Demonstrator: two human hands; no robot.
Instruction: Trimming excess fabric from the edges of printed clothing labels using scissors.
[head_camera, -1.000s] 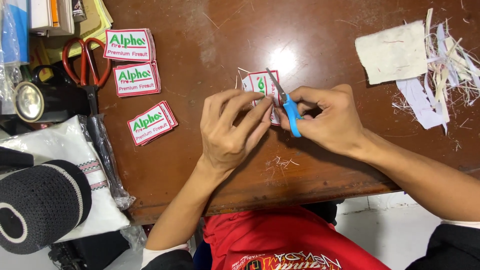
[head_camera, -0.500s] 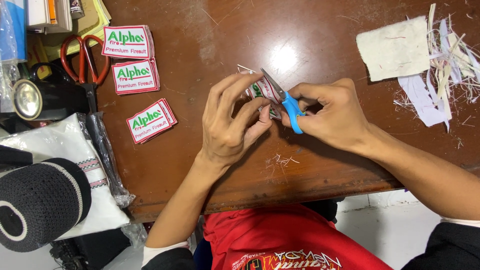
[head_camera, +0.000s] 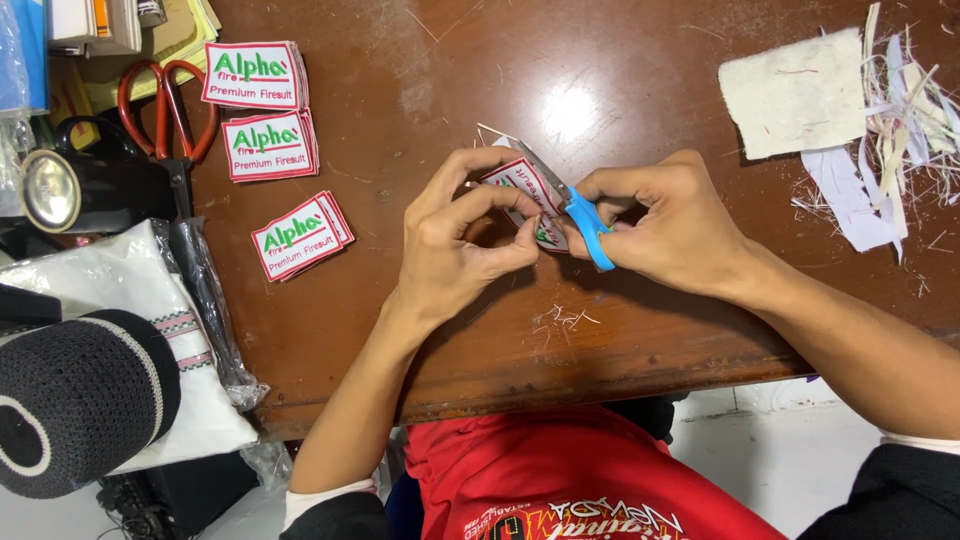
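Note:
My left hand (head_camera: 455, 240) pinches a small white embroidered patch (head_camera: 520, 185) with a red border and green lettering, held just above the brown wooden table (head_camera: 420, 80). My right hand (head_camera: 670, 225) grips small blue-handled scissors (head_camera: 580, 215), whose blades lie along the patch's upper edge. Loose threads stick out from the patch near the blade tips. My fingers hide most of the patch.
Three stacks of similar patches (head_camera: 255, 75) (head_camera: 268, 147) (head_camera: 298, 235) lie at the left. Red-handled scissors (head_camera: 160, 110) rest beside them. A white fabric piece (head_camera: 795, 95) and cut scraps (head_camera: 900, 130) sit at the right. A black cap (head_camera: 75, 400) and bagged cloth (head_camera: 150, 300) are at the lower left.
The patch has been turned in my left hand, and the scissors have shifted slightly along its edge. Both hands stay in about the same place.

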